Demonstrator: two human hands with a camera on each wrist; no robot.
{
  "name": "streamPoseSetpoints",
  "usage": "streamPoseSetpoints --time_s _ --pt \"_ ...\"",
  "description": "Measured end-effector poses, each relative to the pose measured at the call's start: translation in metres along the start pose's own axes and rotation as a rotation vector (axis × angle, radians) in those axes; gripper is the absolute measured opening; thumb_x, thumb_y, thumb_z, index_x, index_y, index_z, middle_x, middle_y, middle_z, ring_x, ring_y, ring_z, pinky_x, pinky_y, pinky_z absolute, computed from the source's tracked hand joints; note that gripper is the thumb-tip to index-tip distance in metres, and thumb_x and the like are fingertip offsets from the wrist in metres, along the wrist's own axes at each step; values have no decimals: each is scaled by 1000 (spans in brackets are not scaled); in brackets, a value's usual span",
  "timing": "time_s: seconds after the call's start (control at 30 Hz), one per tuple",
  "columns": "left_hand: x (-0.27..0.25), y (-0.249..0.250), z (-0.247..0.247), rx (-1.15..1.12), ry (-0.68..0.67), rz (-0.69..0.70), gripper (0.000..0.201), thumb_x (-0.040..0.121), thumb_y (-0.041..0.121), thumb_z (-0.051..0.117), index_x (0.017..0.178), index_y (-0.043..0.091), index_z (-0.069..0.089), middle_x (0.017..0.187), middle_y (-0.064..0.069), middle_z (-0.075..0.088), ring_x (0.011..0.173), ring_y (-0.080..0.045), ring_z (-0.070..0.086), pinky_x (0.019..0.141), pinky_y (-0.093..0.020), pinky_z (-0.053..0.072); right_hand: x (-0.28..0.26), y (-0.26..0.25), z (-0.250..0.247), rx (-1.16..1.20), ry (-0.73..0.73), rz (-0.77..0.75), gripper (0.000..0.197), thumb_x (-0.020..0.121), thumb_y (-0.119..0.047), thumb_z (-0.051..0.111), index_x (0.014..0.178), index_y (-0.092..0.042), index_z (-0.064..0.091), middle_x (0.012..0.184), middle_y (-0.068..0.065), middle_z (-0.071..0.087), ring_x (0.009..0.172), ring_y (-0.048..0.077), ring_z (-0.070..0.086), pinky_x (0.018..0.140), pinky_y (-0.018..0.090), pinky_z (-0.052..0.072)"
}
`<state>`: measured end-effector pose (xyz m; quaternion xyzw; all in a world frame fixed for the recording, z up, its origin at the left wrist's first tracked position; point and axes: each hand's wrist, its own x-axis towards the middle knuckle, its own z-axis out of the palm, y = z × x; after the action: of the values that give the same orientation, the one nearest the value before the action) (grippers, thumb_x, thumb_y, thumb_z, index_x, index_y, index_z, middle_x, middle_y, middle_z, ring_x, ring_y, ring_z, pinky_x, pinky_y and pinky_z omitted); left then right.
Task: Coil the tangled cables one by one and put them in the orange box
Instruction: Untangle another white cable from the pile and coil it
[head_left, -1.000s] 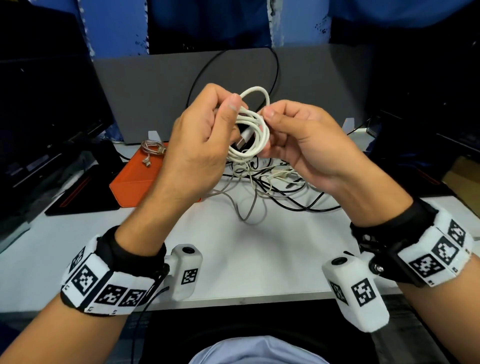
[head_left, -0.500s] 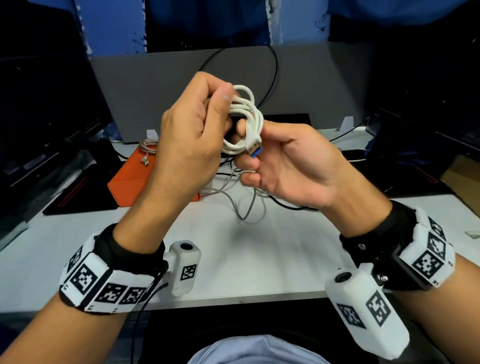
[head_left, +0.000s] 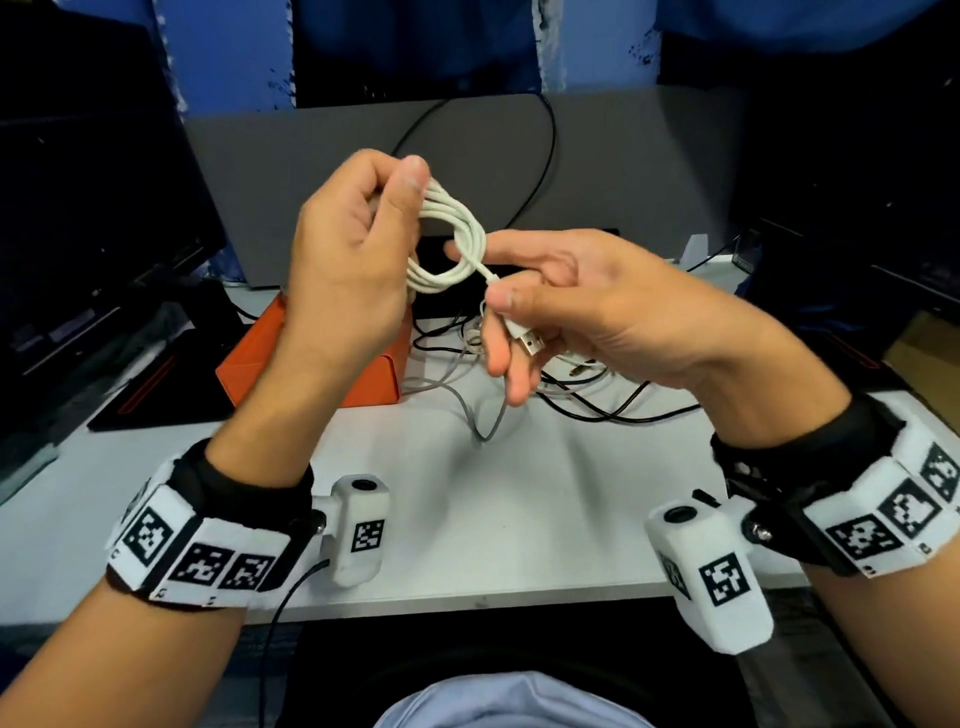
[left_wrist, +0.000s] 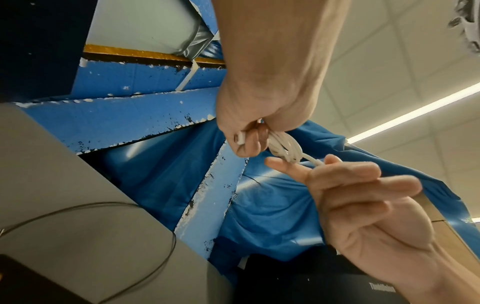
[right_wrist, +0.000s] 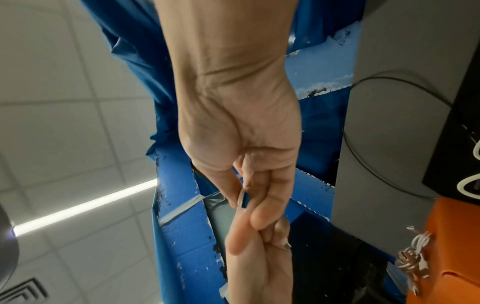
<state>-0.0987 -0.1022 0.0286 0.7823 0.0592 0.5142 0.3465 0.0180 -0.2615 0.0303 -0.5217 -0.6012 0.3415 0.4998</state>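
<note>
My left hand (head_left: 400, 192) grips a coiled white cable (head_left: 449, 236) in the air above the table, thumb pressed on the top of the loops. My right hand (head_left: 506, 306) pinches the cable's loose end between thumb and fingers, just past the coil. The silver USB plug (head_left: 527, 343) sticks out below the thumb. In the left wrist view the coil (left_wrist: 283, 147) sits under the left fingers. In the right wrist view the plug (right_wrist: 244, 198) shows between the right fingers. The orange box (head_left: 249, 364) lies behind my left hand, partly hidden.
A tangle of black, grey and white cables (head_left: 587, 384) lies on the white table (head_left: 467, 509) behind my right hand. A coiled braided cable (right_wrist: 413, 257) rests on the orange box (right_wrist: 451, 236). A grey panel (head_left: 291, 171) stands at the back, a monitor (head_left: 93, 234) at the left.
The right hand has drawn the plug end out of the coil, down and to the right. The left hand has kept its hold on the loops.
</note>
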Motion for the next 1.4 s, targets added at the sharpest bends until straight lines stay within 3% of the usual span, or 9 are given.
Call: streamPoseSetpoints --time_s 0.23,0.37,0.47,0.53,0.67,0.87,1.0,1.17,1.4 --pt "8 -5 -18 -266 -393 -278 25 105 36 54 107 12 60 72 -3 49 48 -13 31 48 -28 24 0 5 -16 -100 178 -12 25 107 -5 48 124 5 65 90 16 77 84 30 76 87 40 59" --pt "6 0 -31 -211 -622 -259 37 90 16 70 124 12 58 83 -5 50 61 -15 39 49 -25 32 2 7 -24 -128 245 11 24 107 -4 49 118 4 68 78 10 74 87 33 77 84 33 61" --pt "4 -2 -31 -141 -721 -222 58 89 -4 72 141 14 51 102 16 64 91 -1 62 77 -17 50 1 8 -31 -164 269 19 24 106 -4 50 117 3 70 72 7 69 80 31 77 79 29 59" --pt "3 -1 -30 -8 -741 -163 62 92 2 70 148 20 48 127 15 66 119 0 61 100 -18 47 0 9 -36 -186 275 25 24 106 -4 51 117 4 70 67 6 62 69 27 72 74 28 56" --pt "0 4 -24 429 -689 64 63 95 32 69 152 32 43 137 21 58 122 10 50 99 0 34 -1 11 -43 -192 266 35 24 106 -6 51 116 -1 72 63 2 53 60 21 62 66 26 53" --pt "-4 9 -21 530 -652 114 36 102 47 46 127 26 62 85 16 63 82 -2 56 73 -15 44 -6 5 -50 -177 273 16 24 107 -7 50 116 4 69 63 3 52 58 21 57 63 25 53" --pt "-7 6 -13 463 -552 132 34 105 45 46 118 20 65 85 1 68 81 -15 61 77 -39 48 -5 6 -48 -166 277 -3 23 109 -10 46 111 -4 68 64 1 50 58 20 55 64 26 51" --pt "-4 -6 -10 472 -416 94 42 100 48 53 72 20 64 58 7 59 56 -11 55 54 -21 40 -4 3 -44 -109 291 -176 19 108 -8 48 115 -7 65 69 2 48 64 16 46 63 27 46" --pt "-6 -6 -1 46 -438 -65 57 100 54 49 57 19 62 44 4 37 41 -6 32 44 -17 28 7 18 -35 -33 333 -89 14 109 -18 49 102 -12 60 102 6 73 86 20 72 77 32 57"
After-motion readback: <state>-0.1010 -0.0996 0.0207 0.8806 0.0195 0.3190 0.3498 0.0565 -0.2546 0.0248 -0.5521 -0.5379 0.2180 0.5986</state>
